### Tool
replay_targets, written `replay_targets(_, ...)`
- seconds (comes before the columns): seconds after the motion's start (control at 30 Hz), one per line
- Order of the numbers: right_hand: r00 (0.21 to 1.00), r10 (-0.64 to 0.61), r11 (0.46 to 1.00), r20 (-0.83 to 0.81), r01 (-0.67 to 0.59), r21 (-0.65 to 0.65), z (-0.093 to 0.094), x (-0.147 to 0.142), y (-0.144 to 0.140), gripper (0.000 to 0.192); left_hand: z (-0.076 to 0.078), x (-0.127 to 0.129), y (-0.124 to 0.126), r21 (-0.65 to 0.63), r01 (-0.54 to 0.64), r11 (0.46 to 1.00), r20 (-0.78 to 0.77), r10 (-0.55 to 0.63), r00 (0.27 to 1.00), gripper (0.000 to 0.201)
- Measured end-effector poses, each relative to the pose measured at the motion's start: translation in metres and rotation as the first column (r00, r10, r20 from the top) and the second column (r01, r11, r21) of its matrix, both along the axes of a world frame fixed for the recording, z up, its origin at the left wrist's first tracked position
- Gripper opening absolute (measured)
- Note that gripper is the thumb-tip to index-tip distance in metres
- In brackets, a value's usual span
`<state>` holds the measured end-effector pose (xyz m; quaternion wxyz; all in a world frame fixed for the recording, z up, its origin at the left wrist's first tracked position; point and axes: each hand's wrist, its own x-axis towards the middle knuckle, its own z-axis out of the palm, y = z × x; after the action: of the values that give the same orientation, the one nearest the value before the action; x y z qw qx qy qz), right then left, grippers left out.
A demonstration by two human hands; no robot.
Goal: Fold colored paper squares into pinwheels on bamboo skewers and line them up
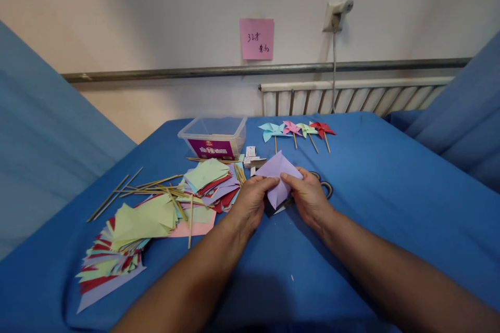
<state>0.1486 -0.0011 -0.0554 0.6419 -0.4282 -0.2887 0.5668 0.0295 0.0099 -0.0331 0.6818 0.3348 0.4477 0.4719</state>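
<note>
I see that the left hand (252,199) and the right hand (311,195) together pinch a creased lilac paper square (276,167) with their thumbs, above the blue cloth (375,229). Dark-handled scissors (331,188) lie partly hidden near the right hand; four paper pinwheels (291,128) lie farther back.

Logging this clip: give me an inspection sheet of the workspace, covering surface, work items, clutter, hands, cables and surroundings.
Surface: blue cloth, with a small pale scrap near the front.
Work items: folded purple paper; coloured paper piles and loose sticks at left; four pinwheels in a row at the back.
Clutter: clear plastic box, small boxes, dark scissors handles partly hidden.
Hands: left hand and right hand both pinch the purple paper.
Cables: one grey cable hanging from a wall socket; lower end hidden.
Surroundings: pink note, rail, radiator, curtains.
</note>
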Motion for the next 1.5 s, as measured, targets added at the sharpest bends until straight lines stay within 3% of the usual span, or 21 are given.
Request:
replay_targets(0.1, 0.978, -0.065, 0.989, 0.197, 0.038, 0.142, 0.001, 0.004, -0.001, 0.05, 0.006, -0.003, 0.002, -0.019, 0.014, 1.0, 0.048, -0.013, 0.999, 0.011)
replay_targets(0.2, 0.852, -0.184, 0.925, 0.489, -0.018, 0.379, 0.004, 0.01, -0.006, 0.061, 0.016, -0.009, 0.007, -0.088, 0.029, 0.996, 0.149, -0.015, 0.989, 0.022)
replay_targets(0.33, 0.583, -0.327, 0.812, 0.743, -0.228, 0.537, 0.01, 0.013, -0.014, 0.049, 0.025, -0.015, 0.012, -0.17, -0.009, 0.985, 0.206, 0.044, 0.978, 0.027)
replay_targets(0.47, 0.454, -0.372, 0.788, 0.81, -0.307, 0.534, 0.012, 0.012, -0.015, 0.027, 0.022, -0.016, 0.012, -0.143, -0.007, 0.99, 0.236, 0.041, 0.971, 0.027)
replay_targets(0.6, 0.499, -0.38, 0.792, 0.779, -0.261, 0.552, 0.012, 0.013, -0.013, 0.005, 0.015, -0.014, 0.01, -0.014, -0.011, 1.0, 0.202, 0.013, 0.979, 0.017)
replay_targets(0.87, 0.677, -0.285, 0.865, 0.679, -0.124, 0.487, 0.009, 0.016, -0.008, 0.009, 0.012, -0.007, 0.005, 0.056, -0.01, 0.998, 0.035, 0.008, 0.999, 0.015)
replay_targets(1.17, 0.678, -0.267, 0.901, 0.685, -0.077, 0.427, 0.006, 0.02, -0.001, 0.01, 0.012, -0.005, 0.003, 0.042, 0.012, 0.999, 0.02, -0.012, 1.0, 0.021)
replay_targets(1.5, 0.651, -0.225, 0.914, 0.725, -0.116, 0.388, 0.007, 0.021, 0.001, 0.011, 0.015, -0.004, 0.001, 0.046, 0.011, 0.999, -0.081, -0.007, 0.997, 0.015)
